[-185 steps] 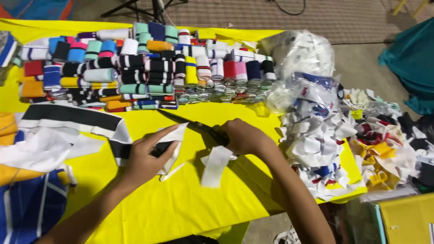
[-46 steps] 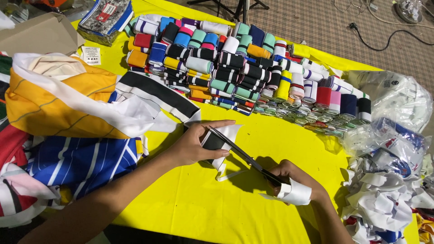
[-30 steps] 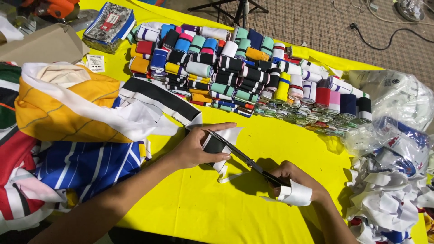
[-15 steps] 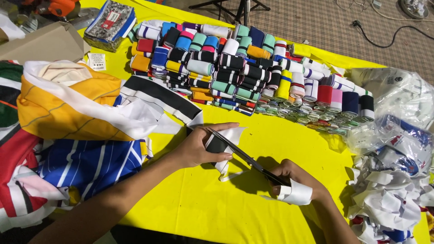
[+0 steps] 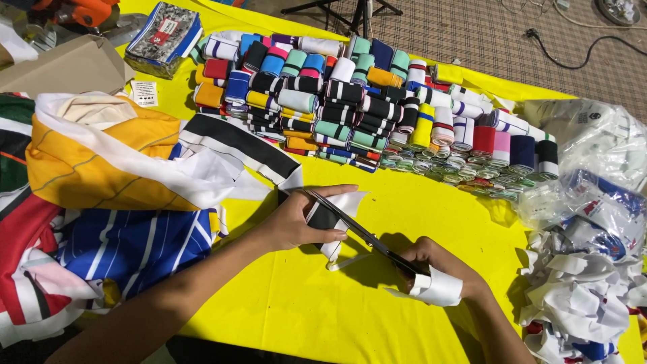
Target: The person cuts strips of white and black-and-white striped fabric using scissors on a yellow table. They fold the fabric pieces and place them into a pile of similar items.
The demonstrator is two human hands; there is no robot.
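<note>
Head view looks down on a yellow table cover (image 5: 296,317) crowded on three sides. At centre the left hand (image 5: 296,219) presses flat on a black-and-white fabric strip (image 5: 331,217), thumb and fingers curled over its upper edge and pinning it to the cover. From 4 o'clock the right hand (image 5: 438,266) grips the handles of dark scissors (image 5: 357,232), fingers wrapped tight around them; a white band of cut strip (image 5: 435,288) loops over its knuckles. The blades lie diagonally, tips pointing to 10 o'clock and crossing the strip just beside the left thumb; whether the blades are parted I cannot tell. A thin white offcut (image 5: 347,261) curls under the blades.

At 12 o'clock rows of rolled striped ribbing (image 5: 350,101) run nearly the width of the cover, their near edge well apart from the hands. At 9 o'clock a heap of folded garments (image 5: 101,175), orange, white, blue-striped and red, spreads to just beside the left wrist, a black-and-white striped collar piece (image 5: 236,145) touching the strip's corner. At 3 o'clock clear plastic bags (image 5: 593,168) and a pile of white scraps (image 5: 579,303) crowd the right edge, near the right forearm. Bare yellow lies open at 6 o'clock, between the two forearms, and in a band between the rolls and the hands. A cardboard box (image 5: 60,67) sits at 10 o'clock.
</note>
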